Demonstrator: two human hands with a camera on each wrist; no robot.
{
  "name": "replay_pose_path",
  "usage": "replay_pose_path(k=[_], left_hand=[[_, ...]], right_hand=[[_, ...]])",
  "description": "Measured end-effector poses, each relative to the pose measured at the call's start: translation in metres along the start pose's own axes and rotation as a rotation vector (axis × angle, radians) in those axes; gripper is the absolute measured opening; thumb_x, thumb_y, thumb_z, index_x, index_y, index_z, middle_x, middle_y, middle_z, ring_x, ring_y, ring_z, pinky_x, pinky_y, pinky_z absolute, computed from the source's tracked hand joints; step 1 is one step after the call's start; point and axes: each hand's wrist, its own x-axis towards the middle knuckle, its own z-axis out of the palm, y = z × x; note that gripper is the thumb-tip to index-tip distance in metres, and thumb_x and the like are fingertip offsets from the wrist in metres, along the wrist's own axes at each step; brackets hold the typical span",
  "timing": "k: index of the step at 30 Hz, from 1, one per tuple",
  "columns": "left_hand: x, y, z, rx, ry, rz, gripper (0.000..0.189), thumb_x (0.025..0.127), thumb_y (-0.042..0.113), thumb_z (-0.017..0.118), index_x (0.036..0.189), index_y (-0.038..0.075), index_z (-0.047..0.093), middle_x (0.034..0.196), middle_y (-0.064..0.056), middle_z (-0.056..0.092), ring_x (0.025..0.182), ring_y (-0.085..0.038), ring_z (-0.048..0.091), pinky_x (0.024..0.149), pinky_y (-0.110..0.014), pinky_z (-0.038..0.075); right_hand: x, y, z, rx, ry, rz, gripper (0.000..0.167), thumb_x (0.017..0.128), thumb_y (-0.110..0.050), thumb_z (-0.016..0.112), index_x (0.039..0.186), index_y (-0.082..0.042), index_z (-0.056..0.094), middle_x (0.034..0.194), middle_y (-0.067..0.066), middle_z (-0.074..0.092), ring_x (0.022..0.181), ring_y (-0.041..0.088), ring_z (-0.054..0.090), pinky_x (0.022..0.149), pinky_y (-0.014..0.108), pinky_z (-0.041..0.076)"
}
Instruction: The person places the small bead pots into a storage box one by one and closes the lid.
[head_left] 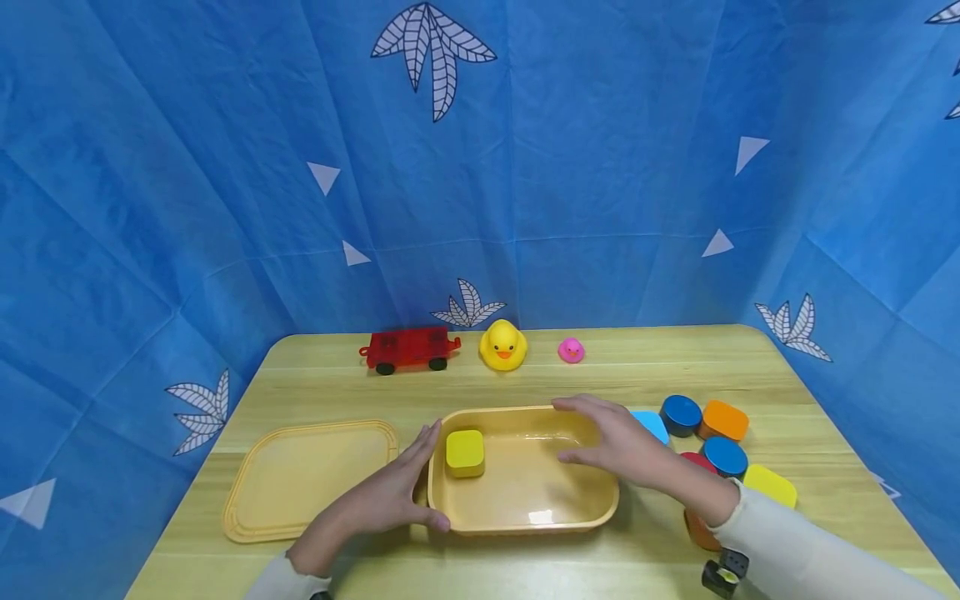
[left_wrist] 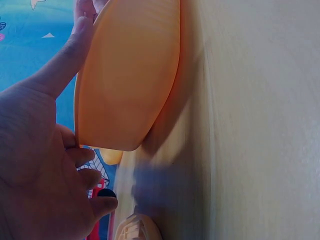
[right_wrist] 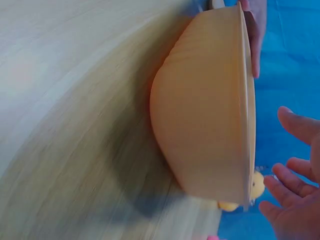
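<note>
A tan plastic box (head_left: pixel 540 517) stands near the front middle of the table, with a rounded yellow block (head_left: pixel 465 454) inside at its left end. My left hand (head_left: pixel 390 492) is spread along the box's left end, fingers extended by the side and thumb at the front corner. In the left wrist view, the left thumb lies at the rim of the box (left_wrist: pixel 125 80). My right hand (head_left: pixel 626 442) reaches over the right end, its fingers spread and holding nothing. The right wrist view has these right-hand fingers (right_wrist: pixel 287 182) apart from the box's rim.
A flat tan lid (head_left: pixel 315 479) lies left of the box. Along the back stand a red toy wagon (head_left: pixel 408 348), a yellow duck (head_left: pixel 503 346) and a small pink duck (head_left: pixel 572 351). Several colored blocks, including an orange one (head_left: pixel 723 421), cluster at the right, partly behind the right arm.
</note>
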Motion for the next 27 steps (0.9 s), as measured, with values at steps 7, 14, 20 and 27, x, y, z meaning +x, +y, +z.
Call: replay_pose_path(k=[7,14,20,27], left_hand=[[0.001,0.000,0.000,0.008,-0.002,-0.015,0.133,0.076,0.057,0.086,0.167,0.025,-0.005,0.173,-0.014,0.001,0.157,-0.039,0.012,0.120,-0.062,0.029],[0.000,0.001,-0.001,0.008,-0.003,-0.015,0.132,0.076,0.057,0.086,0.167,0.020,-0.002,0.173,-0.015,0.002,0.157,-0.040,0.011,0.120,-0.063,0.028],[-0.001,0.001,-0.001,0.005,-0.006,-0.021,0.132,0.076,0.058,0.085,0.167,0.022,-0.004,0.173,-0.015,0.002,0.157,-0.039,0.012,0.120,-0.062,0.028],[-0.001,0.000,-0.001,0.004,-0.005,-0.010,0.132,0.076,0.058,0.085,0.167,0.020,-0.003,0.173,-0.016,0.001,0.157,-0.039,0.010,0.120,-0.063,0.028]], right_hand=[[-0.017,0.014,-0.016,-0.026,0.041,0.020,0.069,0.088,-0.043,0.082,0.145,-0.013,0.059,0.146,0.008,0.060,0.134,0.038,0.054,0.106,0.061,0.047],[-0.028,0.032,-0.027,-0.040,0.073,0.053,0.068,0.090,-0.039,0.080,0.147,-0.012,0.057,0.147,0.010,0.059,0.136,0.041,0.052,0.106,0.063,0.046],[-0.034,0.047,-0.039,-0.020,0.063,0.087,0.072,0.091,-0.043,0.078,0.150,-0.011,0.053,0.149,0.012,0.057,0.138,0.042,0.049,0.108,0.065,0.043],[-0.040,0.065,-0.049,-0.043,0.034,0.092,0.076,0.090,-0.040,0.081,0.151,-0.006,0.051,0.152,0.018,0.053,0.139,0.047,0.046,0.109,0.069,0.039]])
